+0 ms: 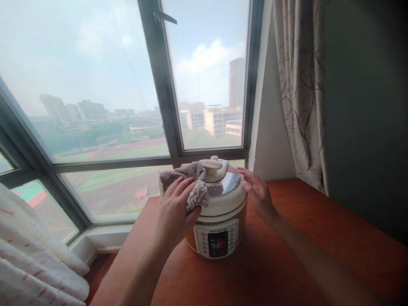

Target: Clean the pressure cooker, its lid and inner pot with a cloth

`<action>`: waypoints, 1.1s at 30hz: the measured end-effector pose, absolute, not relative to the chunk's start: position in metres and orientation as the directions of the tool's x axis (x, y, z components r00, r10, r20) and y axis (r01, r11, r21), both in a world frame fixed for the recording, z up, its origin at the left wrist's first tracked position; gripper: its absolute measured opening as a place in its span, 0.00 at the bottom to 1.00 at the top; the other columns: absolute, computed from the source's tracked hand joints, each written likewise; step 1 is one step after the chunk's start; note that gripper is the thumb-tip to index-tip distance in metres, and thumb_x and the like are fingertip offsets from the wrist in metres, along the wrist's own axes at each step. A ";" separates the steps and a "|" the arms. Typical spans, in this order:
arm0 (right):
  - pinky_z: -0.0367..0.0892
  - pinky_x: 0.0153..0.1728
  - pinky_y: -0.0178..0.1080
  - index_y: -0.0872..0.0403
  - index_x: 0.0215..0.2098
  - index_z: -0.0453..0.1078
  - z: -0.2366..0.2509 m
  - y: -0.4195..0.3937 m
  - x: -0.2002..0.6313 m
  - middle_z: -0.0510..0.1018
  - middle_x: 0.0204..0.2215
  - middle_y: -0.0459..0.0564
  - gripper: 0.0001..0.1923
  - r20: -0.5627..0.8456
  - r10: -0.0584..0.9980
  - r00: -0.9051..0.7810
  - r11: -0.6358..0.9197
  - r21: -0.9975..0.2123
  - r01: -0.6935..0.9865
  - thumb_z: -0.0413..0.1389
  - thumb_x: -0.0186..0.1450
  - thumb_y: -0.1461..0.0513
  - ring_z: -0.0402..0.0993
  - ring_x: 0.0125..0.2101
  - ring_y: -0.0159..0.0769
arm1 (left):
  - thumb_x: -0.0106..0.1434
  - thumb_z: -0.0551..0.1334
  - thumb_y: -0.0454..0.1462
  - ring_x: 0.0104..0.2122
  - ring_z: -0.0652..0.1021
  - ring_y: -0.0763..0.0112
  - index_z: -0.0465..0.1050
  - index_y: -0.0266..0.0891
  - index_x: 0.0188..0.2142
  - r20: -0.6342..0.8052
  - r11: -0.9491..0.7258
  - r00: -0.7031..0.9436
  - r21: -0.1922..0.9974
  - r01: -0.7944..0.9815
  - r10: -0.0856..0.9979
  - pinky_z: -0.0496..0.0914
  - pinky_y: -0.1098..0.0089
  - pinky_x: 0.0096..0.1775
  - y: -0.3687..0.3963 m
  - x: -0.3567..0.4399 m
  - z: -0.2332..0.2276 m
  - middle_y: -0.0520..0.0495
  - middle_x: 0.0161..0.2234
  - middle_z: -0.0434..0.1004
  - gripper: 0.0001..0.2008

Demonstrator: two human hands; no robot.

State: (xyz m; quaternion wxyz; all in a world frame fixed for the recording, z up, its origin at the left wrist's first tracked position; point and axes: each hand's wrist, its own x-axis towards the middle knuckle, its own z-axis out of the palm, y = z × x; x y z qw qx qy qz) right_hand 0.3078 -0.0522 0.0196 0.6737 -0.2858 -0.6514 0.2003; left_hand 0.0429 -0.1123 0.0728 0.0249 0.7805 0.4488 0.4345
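Your left hand (174,212) presses a grey cloth (191,182) onto the cooker lid (225,187); your right hand (258,191), open, steadies its side.

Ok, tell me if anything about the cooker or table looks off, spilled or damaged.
Nothing stands out. The cooker sits upright on the table with its lid closed. The left hand presses a cloth on the lid; the right hand rests against its side. No spill or damage shows.
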 end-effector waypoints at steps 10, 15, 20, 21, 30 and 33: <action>0.64 0.62 0.53 0.48 0.56 0.70 0.066 -0.104 0.303 0.74 0.58 0.53 0.17 0.889 0.456 0.034 0.828 -0.439 0.349 0.52 0.70 0.63 0.69 0.59 0.44 | 0.58 0.65 0.47 0.68 0.56 0.40 0.62 0.41 0.67 0.642 -0.658 0.510 -0.010 0.753 0.573 0.45 0.42 0.67 -0.139 0.138 0.056 0.41 0.68 0.61 0.38; 0.68 0.59 0.50 0.49 0.59 0.67 0.079 -0.135 0.288 0.74 0.58 0.54 0.22 0.919 0.357 -0.168 0.844 -0.240 0.479 0.51 0.68 0.67 0.70 0.59 0.43 | 0.65 0.59 0.43 0.65 0.64 0.45 0.69 0.39 0.61 0.626 -0.685 0.556 -0.049 0.727 0.546 0.51 0.46 0.67 -0.129 0.169 0.069 0.36 0.62 0.69 0.26; 0.69 0.59 0.50 0.50 0.63 0.62 0.060 -0.128 0.284 0.74 0.59 0.54 0.22 0.801 0.594 -0.075 0.708 -0.477 0.521 0.48 0.72 0.60 0.71 0.59 0.44 | 0.65 0.60 0.47 0.67 0.61 0.46 0.65 0.40 0.64 0.611 -0.741 0.611 -0.059 0.669 0.503 0.49 0.44 0.67 -0.128 0.128 0.079 0.39 0.65 0.66 0.29; 0.69 0.59 0.50 0.51 0.65 0.60 0.057 -0.127 0.283 0.73 0.60 0.55 0.23 0.784 0.617 -0.073 0.684 -0.487 0.543 0.48 0.73 0.58 0.71 0.59 0.44 | 0.67 0.59 0.47 0.66 0.62 0.49 0.64 0.40 0.64 0.621 -0.737 0.597 -0.044 0.674 0.509 0.50 0.45 0.67 -0.125 0.112 0.078 0.40 0.65 0.67 0.29; 0.49 0.64 0.66 0.51 0.65 0.63 0.045 -0.127 0.253 0.62 0.67 0.60 0.36 0.778 0.544 -0.314 0.598 -0.098 0.795 0.60 0.63 0.48 0.57 0.64 0.61 | 0.70 0.47 0.54 0.61 0.71 0.47 0.73 0.34 0.55 0.717 -0.475 0.070 0.382 0.793 0.693 0.64 0.47 0.60 -0.049 -0.006 0.045 0.32 0.59 0.73 0.31; 0.47 0.66 0.62 0.51 0.62 0.66 0.038 -0.114 0.256 0.65 0.64 0.59 0.33 0.813 0.485 -0.322 0.636 -0.075 0.768 0.60 0.62 0.47 0.57 0.64 0.56 | 0.72 0.41 0.54 0.60 0.72 0.52 0.70 0.29 0.59 0.662 -0.494 0.056 0.497 0.714 0.747 0.64 0.52 0.61 -0.042 -0.007 0.035 0.31 0.59 0.73 0.36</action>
